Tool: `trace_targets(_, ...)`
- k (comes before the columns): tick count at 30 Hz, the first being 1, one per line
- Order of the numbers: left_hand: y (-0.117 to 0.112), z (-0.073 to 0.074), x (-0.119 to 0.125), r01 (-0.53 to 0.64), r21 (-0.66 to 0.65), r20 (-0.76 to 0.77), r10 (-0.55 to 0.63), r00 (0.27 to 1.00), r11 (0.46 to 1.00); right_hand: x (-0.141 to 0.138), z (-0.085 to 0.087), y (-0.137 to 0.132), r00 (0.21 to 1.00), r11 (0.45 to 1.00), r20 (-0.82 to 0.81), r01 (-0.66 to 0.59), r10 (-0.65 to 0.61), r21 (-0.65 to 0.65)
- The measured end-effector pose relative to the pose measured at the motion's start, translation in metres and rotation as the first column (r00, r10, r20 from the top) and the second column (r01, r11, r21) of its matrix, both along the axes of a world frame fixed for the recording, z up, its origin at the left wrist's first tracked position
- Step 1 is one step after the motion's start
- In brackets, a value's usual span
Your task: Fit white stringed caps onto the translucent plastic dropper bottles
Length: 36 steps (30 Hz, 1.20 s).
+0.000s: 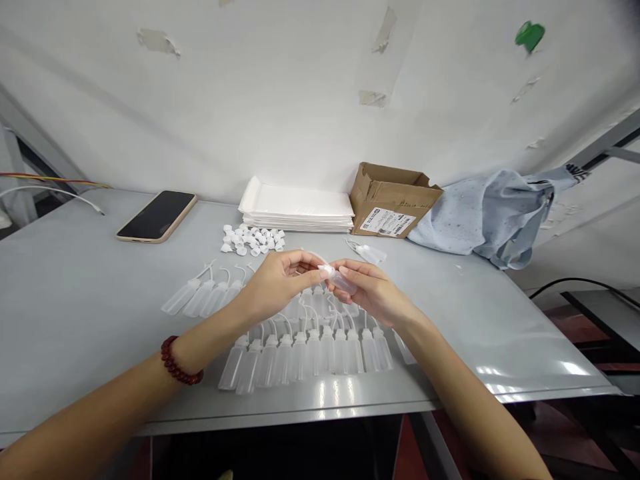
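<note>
My right hand (376,288) holds a small translucent plastic squeeze bottle (345,283), tilted above the table. At its neck, the thumb and fingers of my left hand (278,279) are closed on the white cap (326,269); a thin tube shows just behind it. Below my hands lie several similar bottles (299,357) in a row, each with a thin bent tube at the neck. More of them are partly hidden under my fingers, and another group of bottles (200,298) rests left of my left wrist. Beyond my hands is a pile of small white caps (254,240).
At the back stand a stack of white padded envelopes (299,208) and an open cardboard box (395,200). A few bottles (370,253) lie before the box. A phone (157,217) is at the left, a light blue cloth bag (480,217) at the right. The grey table (500,333) ends close to me.
</note>
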<state>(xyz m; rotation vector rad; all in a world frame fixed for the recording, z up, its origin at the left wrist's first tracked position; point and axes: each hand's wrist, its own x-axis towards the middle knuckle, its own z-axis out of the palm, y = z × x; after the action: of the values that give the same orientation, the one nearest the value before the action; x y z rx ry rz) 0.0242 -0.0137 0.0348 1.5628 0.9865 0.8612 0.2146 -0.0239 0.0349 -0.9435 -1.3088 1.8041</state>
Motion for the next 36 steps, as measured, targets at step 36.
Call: trace_targets(36, 0.004, 0.003, -0.013, 0.232, 0.458, -0.207, -0.150, 0.967, 0.858, -0.001, 0.003, -0.005, 0.994, 0.981, 0.049, -0.085, 0.095, -0.172)
